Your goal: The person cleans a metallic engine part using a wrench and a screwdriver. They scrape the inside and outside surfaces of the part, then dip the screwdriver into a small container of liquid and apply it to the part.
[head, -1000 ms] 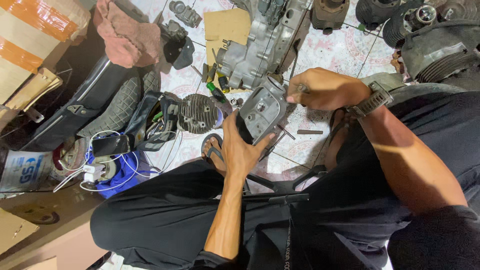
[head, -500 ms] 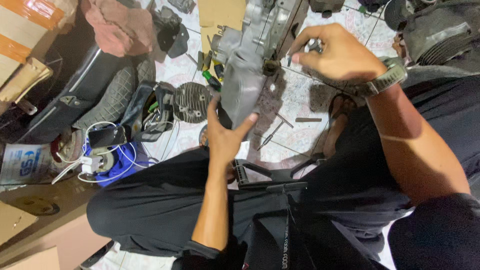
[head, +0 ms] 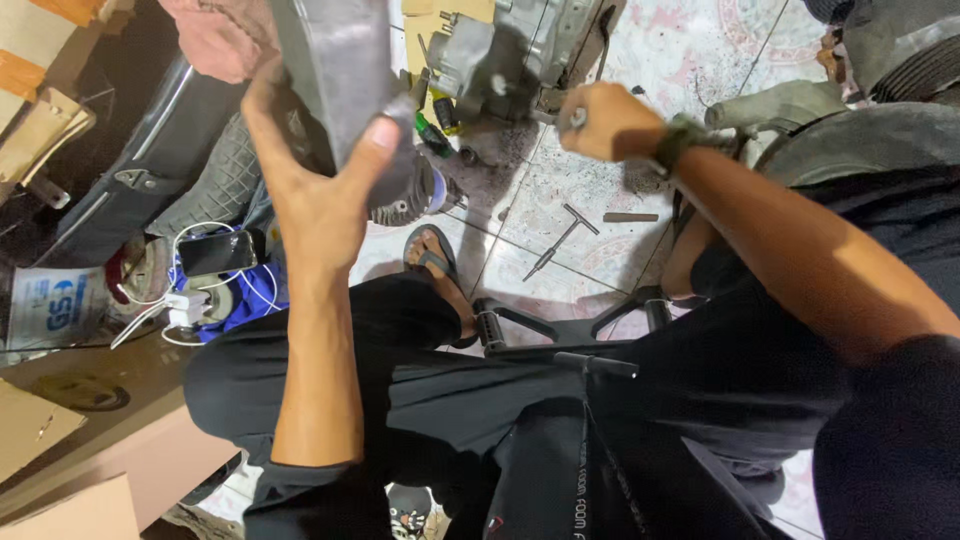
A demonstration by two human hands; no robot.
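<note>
My left hand (head: 312, 190) grips a grey metal engine cover (head: 335, 70) from below and holds it up at the upper left, close to the camera. My right hand (head: 607, 122) is closed around a small metal part near the base of the grey engine block (head: 520, 50) at the top centre. What exactly sits in that fist is hard to make out. A T-handle tool (head: 562, 240) lies on the patterned tile floor (head: 560, 190) below my right hand.
A finned cylinder head (head: 405, 200) lies behind my left wrist. A phone (head: 215, 252) with white cables, a tyre (head: 215, 190), a pink rag (head: 215, 35) and cardboard (head: 40, 130) crowd the left. A black metal frame (head: 560, 335) rests by my sandalled foot (head: 435, 262). Dark engine parts (head: 900, 60) fill the upper right.
My left hand has lifted the grey cover up and to the left, away from the engine block. My right hand has dropped slightly, staying near the block.
</note>
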